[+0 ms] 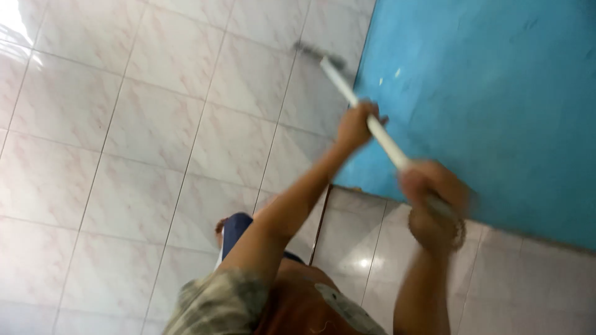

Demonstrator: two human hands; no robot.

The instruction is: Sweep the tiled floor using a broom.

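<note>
Both my hands grip a long white pole [345, 86] that slants up and to the left. My left hand [357, 125] holds it higher up, arm stretched out. My right hand [434, 201] is closed around the pole's lower end and is blurred by motion. At the pole's far tip a small dark brush head [316, 53] rests against the white tiles [155, 142], close to the edge of the blue surface [496, 111].
Glossy white tiles with faint pink veins and grey grout lines fill the left and bottom. The blue painted surface covers the upper right. My patterned sleeve [217, 304] and a dark blue shape [236, 229] show at the bottom.
</note>
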